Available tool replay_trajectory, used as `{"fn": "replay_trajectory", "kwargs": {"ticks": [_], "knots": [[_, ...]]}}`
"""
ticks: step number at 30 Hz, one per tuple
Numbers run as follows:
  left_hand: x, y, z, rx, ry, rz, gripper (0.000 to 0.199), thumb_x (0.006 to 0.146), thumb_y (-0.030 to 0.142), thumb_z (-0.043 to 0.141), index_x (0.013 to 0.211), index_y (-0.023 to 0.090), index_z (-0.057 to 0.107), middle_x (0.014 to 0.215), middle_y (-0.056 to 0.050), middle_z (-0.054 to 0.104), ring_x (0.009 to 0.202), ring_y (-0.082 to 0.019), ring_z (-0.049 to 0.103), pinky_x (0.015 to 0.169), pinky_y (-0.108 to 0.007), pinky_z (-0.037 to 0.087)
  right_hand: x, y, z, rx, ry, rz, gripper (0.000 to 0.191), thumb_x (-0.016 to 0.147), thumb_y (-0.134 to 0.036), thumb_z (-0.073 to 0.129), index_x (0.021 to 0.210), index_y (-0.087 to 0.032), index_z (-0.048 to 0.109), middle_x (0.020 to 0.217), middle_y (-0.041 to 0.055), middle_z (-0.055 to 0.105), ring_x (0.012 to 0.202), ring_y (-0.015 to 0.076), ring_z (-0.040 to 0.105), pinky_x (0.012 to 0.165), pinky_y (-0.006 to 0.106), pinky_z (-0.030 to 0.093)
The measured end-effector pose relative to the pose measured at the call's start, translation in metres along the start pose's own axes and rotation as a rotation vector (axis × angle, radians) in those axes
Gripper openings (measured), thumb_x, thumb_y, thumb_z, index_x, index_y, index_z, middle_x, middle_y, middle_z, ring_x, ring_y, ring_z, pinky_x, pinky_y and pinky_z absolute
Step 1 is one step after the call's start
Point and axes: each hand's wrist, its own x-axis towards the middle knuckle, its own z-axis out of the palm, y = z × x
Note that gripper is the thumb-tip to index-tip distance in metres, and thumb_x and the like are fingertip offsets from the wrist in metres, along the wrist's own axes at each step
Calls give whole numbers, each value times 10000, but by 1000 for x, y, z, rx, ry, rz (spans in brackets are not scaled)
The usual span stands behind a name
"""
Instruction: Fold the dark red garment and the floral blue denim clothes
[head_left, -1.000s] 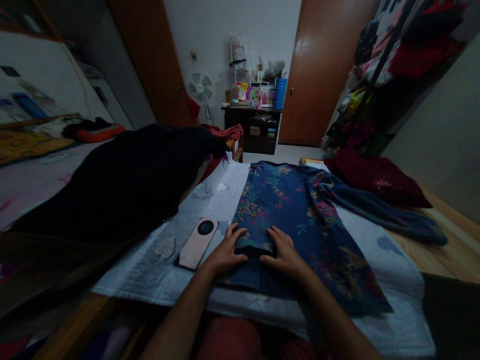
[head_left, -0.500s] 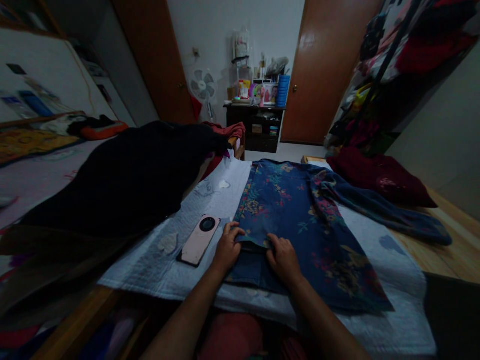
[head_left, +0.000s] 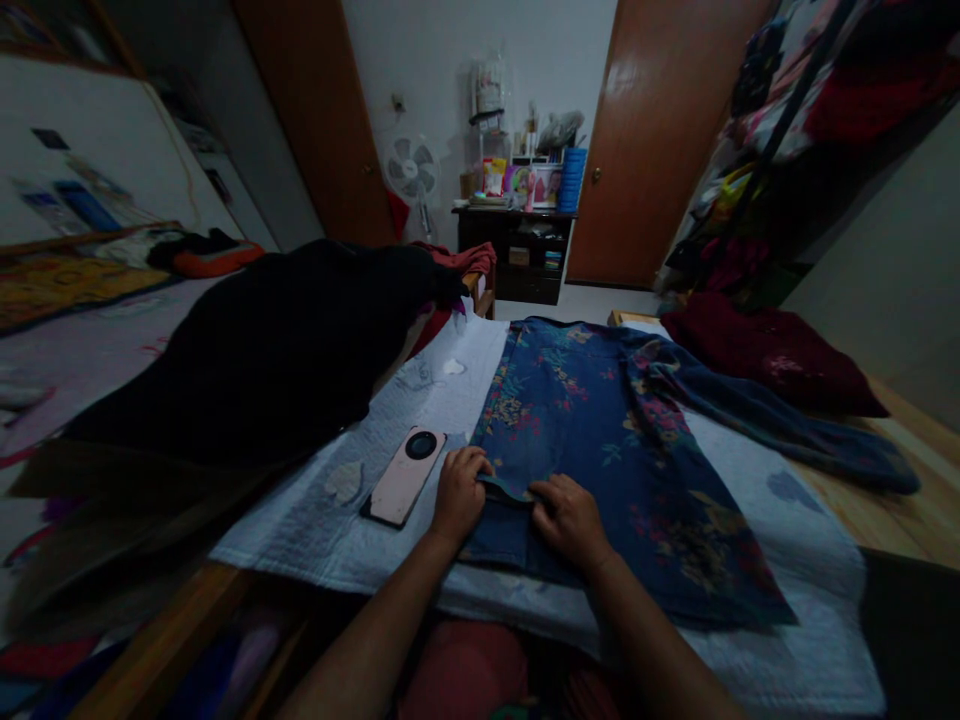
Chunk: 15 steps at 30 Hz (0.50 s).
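Note:
A blue floral garment [head_left: 577, 430] lies spread on a pale quilted cloth [head_left: 300, 535], one sleeve stretched out to the right. My left hand [head_left: 460, 492] grips the left end of a folded edge of the garment near its lower left. On the right end of the same edge, my right hand [head_left: 568, 515] has its fingers pinched round the fabric. Between the hands the edge is slightly raised, with a dark gap beneath it. A pink phone [head_left: 405, 476] with a round black camera ring rests just left of my left hand.
A large dark garment [head_left: 247, 350] is heaped on the left. Folded maroon clothing [head_left: 772, 355] sits on the wooden surface [head_left: 915, 500] at the right. Further back stand a fan [head_left: 411, 168], a dark cabinet [head_left: 510, 270] and brown doors.
Both hands have closed more tightly on the folded edge, fingers now curled in. The whole view has shifted slightly, so things appear a little further right.

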Motion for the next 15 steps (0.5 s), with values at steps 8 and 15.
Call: {"fn": "replay_trajectory", "kwargs": {"ticks": [8,15], "knots": [[3,5,-7,4,-111,-29,129,739,142,537,751,222,638,1002,-21,685,1002,-231,551,924,-391,411,4,0,-3,3,64,67,269,949,-278,480,778,-208,676,864,58,543,854,190,499,786,319,406],[3,2,-2,88,-66,-46,253,902,325,497,740,210,653,1023,-47,682,1009,-230,567,932,-401,416,4,-1,-6,36,17,44,132,886,-222,541,892,-209,672,960,65,578,952,213,495,870,362,405]]}}
